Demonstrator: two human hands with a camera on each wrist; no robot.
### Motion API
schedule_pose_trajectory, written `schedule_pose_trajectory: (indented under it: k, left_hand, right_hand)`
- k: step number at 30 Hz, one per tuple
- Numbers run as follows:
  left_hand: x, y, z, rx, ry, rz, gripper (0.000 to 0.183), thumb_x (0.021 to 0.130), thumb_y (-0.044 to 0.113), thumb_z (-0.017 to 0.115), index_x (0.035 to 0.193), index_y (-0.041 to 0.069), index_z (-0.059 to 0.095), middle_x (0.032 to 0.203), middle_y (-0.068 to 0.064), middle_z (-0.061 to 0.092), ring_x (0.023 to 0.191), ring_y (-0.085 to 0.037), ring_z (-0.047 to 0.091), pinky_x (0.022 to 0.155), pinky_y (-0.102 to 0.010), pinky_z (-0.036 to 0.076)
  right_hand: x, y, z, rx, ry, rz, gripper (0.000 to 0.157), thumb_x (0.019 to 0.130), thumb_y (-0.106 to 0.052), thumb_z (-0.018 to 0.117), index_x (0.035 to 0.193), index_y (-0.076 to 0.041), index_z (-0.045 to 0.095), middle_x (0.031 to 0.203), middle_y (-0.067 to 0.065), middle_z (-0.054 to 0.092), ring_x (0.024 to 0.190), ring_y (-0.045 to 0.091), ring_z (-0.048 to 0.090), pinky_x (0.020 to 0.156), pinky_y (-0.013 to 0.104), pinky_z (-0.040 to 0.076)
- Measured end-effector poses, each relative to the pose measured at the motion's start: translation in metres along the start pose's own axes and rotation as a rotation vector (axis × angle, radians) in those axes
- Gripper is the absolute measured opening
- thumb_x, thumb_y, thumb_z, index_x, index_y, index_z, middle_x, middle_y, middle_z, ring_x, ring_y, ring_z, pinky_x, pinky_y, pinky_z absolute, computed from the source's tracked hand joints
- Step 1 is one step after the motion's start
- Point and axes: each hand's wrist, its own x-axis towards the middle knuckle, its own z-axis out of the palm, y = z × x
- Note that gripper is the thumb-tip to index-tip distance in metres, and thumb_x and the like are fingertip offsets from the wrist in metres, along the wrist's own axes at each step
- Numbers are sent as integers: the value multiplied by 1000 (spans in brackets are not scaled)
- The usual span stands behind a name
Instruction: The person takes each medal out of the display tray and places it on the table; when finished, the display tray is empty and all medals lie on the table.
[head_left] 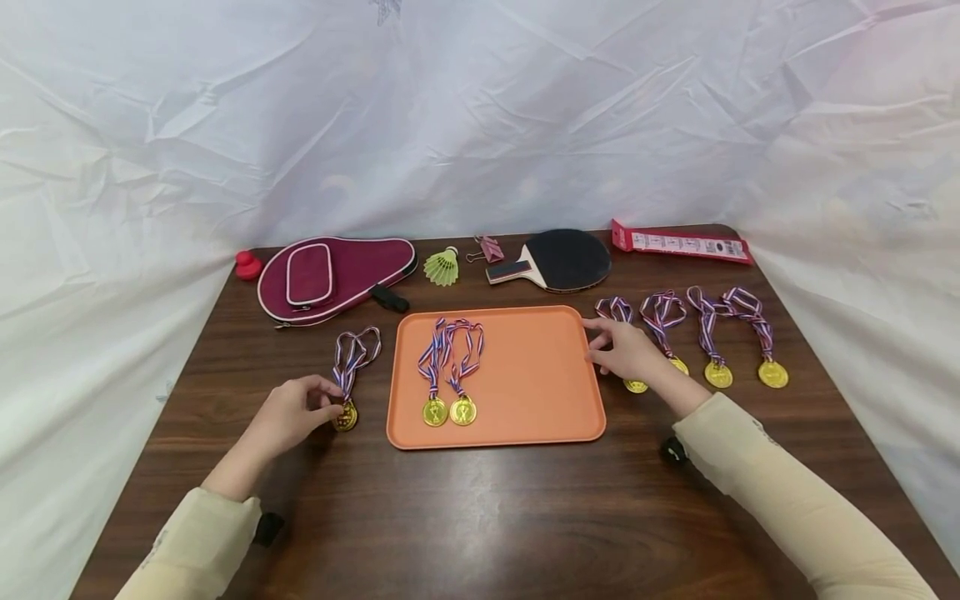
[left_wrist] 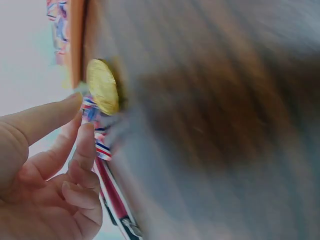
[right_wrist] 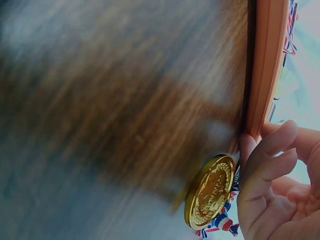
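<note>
Left of the orange tray (head_left: 532, 375), my left hand (head_left: 296, 412) pinches the ribbon of a gold medal (head_left: 346, 416) between thumb and fingers, just above the disc. The left wrist view shows this medal (left_wrist: 103, 87) tilted beside the fingertips, its striped ribbon (left_wrist: 102, 146) trailing past them. My right hand (head_left: 626, 348) holds the tray's right edge, with curled fingers at the rim (right_wrist: 267, 65) in the right wrist view. Another medal (right_wrist: 211, 194) lies close by those fingers. Two gold medals (head_left: 435, 411) with red, white and blue ribbons lie side by side in the tray's left half.
Several more medals (head_left: 772, 373) lie in a row right of the tray, partly behind my right forearm. Along the back are a red knob-like object (head_left: 248, 265), a maroon paddle case (head_left: 352, 262), a shuttlecock (head_left: 442, 267), a pink clip (head_left: 491, 249), a table tennis paddle (head_left: 568, 260) and a red package (head_left: 682, 243).
</note>
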Motion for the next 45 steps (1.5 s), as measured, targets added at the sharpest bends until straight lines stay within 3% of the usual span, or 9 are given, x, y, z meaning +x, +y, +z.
schedule_pose_trajectory:
  k: [4,11,15,25,33,45]
  left_hand:
    - [3,16,7,-19,29,75,16,77,16,71,90,9,65,67,3,55,58,-14,48,52,-26,36]
    - [7,55,32,-104,-90,136,21,75,21,73,91,9,66,63,6,56,53,-11,49,49,-25,39]
    - [10,66,45,-102,-105,147,21,74,22,74,89,10,66,63,7,55,55,-10,49,51,-25,40]
    - [21,78,56,-96,-130,86,27,70,24,77,91,11,66,62,5,54,55,-10,49,51,-28,39]
    - [25,80,61,-26,-133,24,31,66,32,79,87,13,65,60,4,52,54,-11,47,50,-28,37]
    - [25,82,64,40,-131,2,29,64,34,80,80,16,64,59,5,51,53,-11,46,48,-28,35]
  right_hand:
    - [-1,0,0,15,4,-7,56,83,-10,63,134,-8,40,86,9,63,58,21,59,54,32,46]
    - [-1,0,0,9,13,-9,55,83,-11,63,134,-8,40,86,8,63,57,22,57,54,32,45]
    - [0,-1,0,6,12,-11,55,83,-12,63,134,-9,41,87,8,63,55,20,55,53,32,44]
    - [1,-1,-1,-6,13,-2,57,82,-13,65,134,-10,41,88,8,63,56,18,55,53,32,46]
    - [1,1,-1,-2,6,-1,57,82,-14,65,134,-10,41,88,7,63,57,18,55,54,32,45]
    - [1,0,-1,0,3,-4,57,82,-14,65,134,-10,41,87,7,63,56,18,55,53,32,45]
